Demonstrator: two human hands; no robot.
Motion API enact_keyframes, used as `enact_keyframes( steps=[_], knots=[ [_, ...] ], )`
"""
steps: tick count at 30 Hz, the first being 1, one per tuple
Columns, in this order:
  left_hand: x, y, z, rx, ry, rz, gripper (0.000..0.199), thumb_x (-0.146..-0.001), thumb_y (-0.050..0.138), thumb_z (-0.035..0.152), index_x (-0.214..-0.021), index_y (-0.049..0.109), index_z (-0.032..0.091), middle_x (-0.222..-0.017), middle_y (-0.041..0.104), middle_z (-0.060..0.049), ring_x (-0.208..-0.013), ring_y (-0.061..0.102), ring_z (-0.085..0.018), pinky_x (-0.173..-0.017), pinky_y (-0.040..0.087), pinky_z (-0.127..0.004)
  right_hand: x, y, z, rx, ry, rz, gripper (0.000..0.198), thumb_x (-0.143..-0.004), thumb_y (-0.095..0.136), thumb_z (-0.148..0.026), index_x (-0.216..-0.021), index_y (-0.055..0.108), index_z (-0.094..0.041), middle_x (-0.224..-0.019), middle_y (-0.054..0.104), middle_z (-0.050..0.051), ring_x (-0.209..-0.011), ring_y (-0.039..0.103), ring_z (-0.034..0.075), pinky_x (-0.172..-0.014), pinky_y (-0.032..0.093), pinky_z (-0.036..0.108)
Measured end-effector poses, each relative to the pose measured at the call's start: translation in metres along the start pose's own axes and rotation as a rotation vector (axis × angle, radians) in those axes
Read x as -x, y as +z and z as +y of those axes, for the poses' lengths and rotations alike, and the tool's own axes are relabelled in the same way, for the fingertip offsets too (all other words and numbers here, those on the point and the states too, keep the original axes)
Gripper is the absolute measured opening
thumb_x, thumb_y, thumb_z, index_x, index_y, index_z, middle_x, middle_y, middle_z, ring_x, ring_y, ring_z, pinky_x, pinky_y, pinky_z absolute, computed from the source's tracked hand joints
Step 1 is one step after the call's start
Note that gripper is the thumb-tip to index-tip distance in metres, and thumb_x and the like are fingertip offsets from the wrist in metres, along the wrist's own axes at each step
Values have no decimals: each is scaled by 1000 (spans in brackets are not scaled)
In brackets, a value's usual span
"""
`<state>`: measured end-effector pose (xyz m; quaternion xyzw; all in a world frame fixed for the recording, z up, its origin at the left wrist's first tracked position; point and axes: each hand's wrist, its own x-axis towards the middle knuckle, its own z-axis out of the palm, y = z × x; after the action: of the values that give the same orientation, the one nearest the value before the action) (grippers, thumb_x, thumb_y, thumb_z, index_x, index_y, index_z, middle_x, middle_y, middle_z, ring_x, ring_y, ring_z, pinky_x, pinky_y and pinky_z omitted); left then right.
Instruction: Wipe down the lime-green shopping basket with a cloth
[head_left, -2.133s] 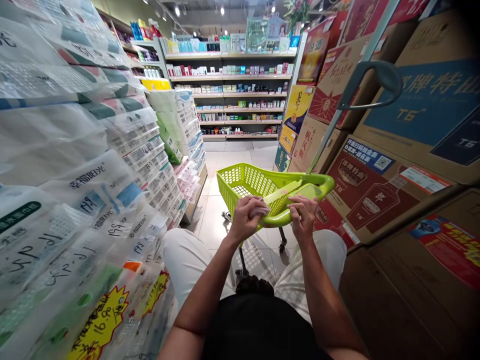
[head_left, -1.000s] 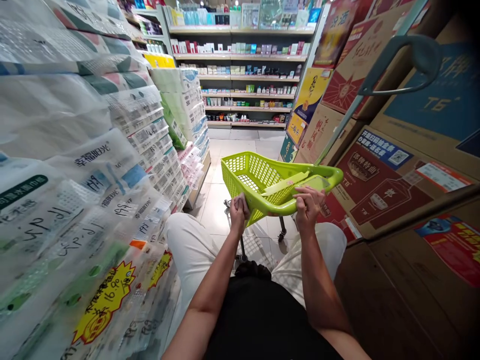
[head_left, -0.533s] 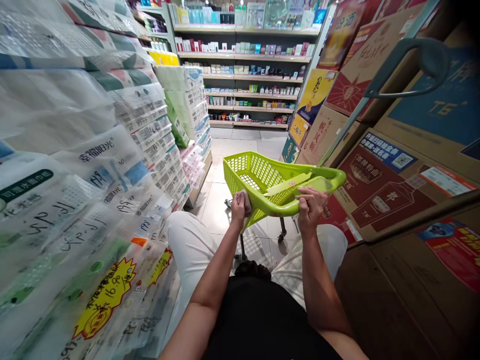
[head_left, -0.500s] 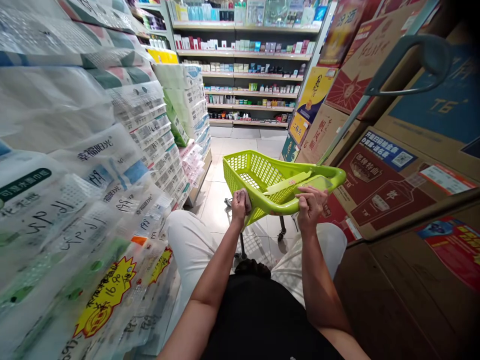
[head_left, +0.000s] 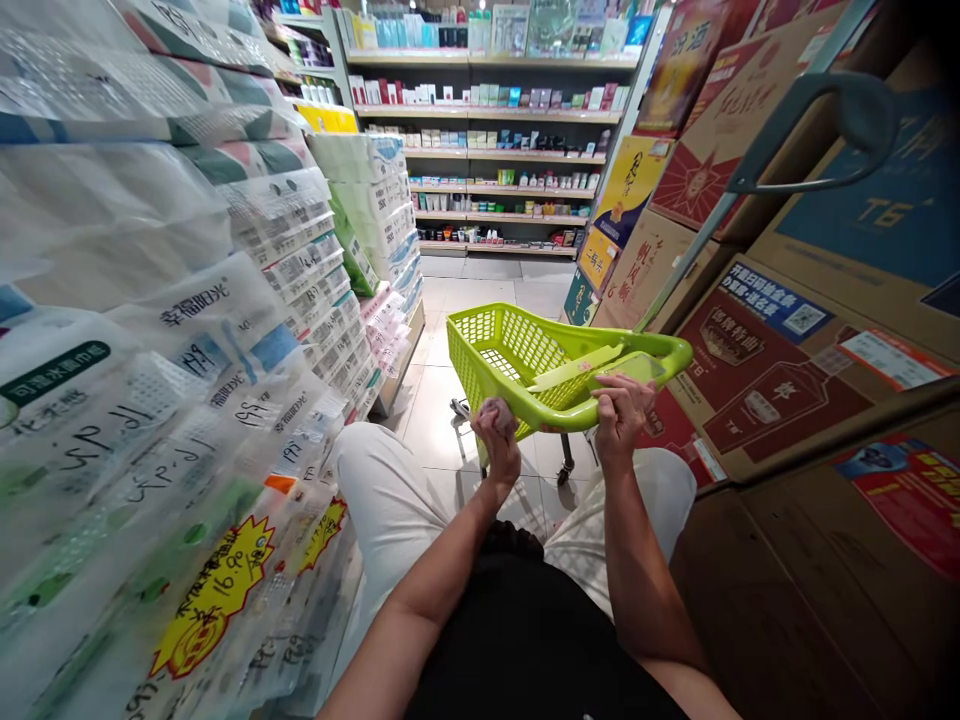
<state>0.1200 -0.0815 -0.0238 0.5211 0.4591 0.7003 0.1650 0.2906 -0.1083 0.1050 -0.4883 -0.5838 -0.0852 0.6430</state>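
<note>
A lime-green shopping cart (head_left: 480,325) with a perforated basket stands in front of my knees, its handle bar (head_left: 555,415) towards me. My right hand (head_left: 624,412) is closed around this bar, right of its middle. At the bar's left end, my left hand (head_left: 498,450) is closed on a crumpled greyish-pink cloth (head_left: 498,412). The cloth is close beside the cart's rim; whether it touches cannot be made out. A pale green flap (head_left: 576,368) lies slanted inside the basket near the handle.
Stacked tissue packs (head_left: 187,330) with price labels rise close on my left. Cardboard cartons (head_left: 757,375) are piled on the right, with a grey pole with a looped handle (head_left: 814,135) before them. Shelves of small boxes (head_left: 480,110) close off the tiled aisle (head_left: 465,295) ahead.
My left hand, with the cloth, has moved right and slightly down along the cart's near corner, and its wrist has turned. My right hand stays on the bar.
</note>
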Motion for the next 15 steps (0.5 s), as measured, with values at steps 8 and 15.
enact_keyframes(
  steps=[8,15],
  knots=[
    [-3,2,-9,-45,74,22,28,-99,52,26,-127,48,24,-134,47,-15,-134,45,-29,-118,36,-55,6,9,-23,166,-93,-48,26,-99,43,-29,-90,67,-25,-111,75,6,-126,56,27,-121,23,59],
    [9,-5,-26,-43,-183,12,27,-96,57,34,-119,53,21,-128,51,-16,-131,45,-30,-118,35,-56,17,35,-68,246,-208,-239,17,-98,54,-31,-87,65,-24,-86,71,3,-100,59,24,-112,34,48]
  ],
)
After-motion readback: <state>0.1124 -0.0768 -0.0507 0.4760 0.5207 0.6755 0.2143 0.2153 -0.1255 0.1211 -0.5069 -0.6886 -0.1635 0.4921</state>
